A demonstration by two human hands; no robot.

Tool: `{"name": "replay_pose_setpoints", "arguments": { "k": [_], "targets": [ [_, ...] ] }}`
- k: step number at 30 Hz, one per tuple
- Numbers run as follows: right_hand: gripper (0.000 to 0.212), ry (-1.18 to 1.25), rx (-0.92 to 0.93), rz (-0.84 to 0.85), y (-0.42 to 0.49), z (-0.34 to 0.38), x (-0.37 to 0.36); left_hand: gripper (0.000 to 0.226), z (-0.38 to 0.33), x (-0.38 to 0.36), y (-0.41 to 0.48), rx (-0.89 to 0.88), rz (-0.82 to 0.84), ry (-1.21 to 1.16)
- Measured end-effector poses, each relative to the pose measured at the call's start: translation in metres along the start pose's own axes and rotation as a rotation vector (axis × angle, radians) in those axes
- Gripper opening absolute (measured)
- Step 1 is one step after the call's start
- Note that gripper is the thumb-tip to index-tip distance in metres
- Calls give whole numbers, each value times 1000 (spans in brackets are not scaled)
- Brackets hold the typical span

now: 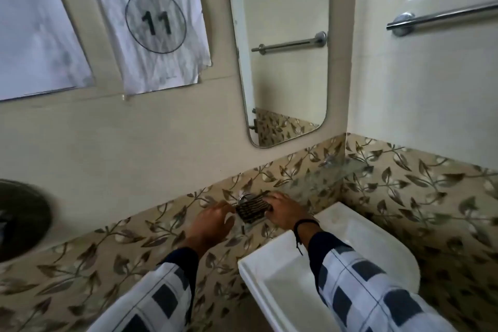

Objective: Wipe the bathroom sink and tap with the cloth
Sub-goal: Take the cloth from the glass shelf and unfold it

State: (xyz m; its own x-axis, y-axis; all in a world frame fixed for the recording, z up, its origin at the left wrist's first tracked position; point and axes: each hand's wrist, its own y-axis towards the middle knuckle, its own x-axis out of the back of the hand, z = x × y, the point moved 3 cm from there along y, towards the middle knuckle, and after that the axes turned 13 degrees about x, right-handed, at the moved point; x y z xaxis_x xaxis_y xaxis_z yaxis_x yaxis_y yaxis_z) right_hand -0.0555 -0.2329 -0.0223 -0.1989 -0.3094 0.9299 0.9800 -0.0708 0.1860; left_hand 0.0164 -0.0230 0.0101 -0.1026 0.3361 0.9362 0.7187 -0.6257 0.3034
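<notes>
As left hand (213, 221), right hand (285, 213) hold cloth (252, 210), sheet (153, 62) reading WORKSTATION 11

the sink (363, 240) is smooth glossy ceramic, the tap (242, 198) shiny metal, the cloth (252, 211) ribbed woven fabric, the sign (151, 21) crumpled matt paper, the towel rail (444, 15) polished metal.

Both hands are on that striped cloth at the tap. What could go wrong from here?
The cloth is pulled over the tap between the left hand and right hand; a hard tug might slip it off or turn the tap on. The right hand is near a glass shelf and could knock it.
</notes>
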Motion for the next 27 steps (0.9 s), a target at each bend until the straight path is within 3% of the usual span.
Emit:
{"name": "replay_pose_setpoints", "arguments": {
  "k": [4, 10, 17, 21, 27],
  "targets": [
    [45, 21, -28, 41, 9, -3, -9, 27, -7, -10, 18, -17, 7, -4],
    [44, -69, -23, -39, 17, -8, -12, 23, -6, -27, 42, -125, -32, -23],
    [29, -168, -37, -145, 25, -5, -23, 39, -2, -37, 59, -153, 96, -95],
    [23, -139, -68, -173, 26, -1, -20, 49, 1, -39, 67, -175, 228, -155],
    [19, -18, -106, -160, 16, -10, -11, 49, -4, -42, 76, -209, 287, -110]
  ]
}}
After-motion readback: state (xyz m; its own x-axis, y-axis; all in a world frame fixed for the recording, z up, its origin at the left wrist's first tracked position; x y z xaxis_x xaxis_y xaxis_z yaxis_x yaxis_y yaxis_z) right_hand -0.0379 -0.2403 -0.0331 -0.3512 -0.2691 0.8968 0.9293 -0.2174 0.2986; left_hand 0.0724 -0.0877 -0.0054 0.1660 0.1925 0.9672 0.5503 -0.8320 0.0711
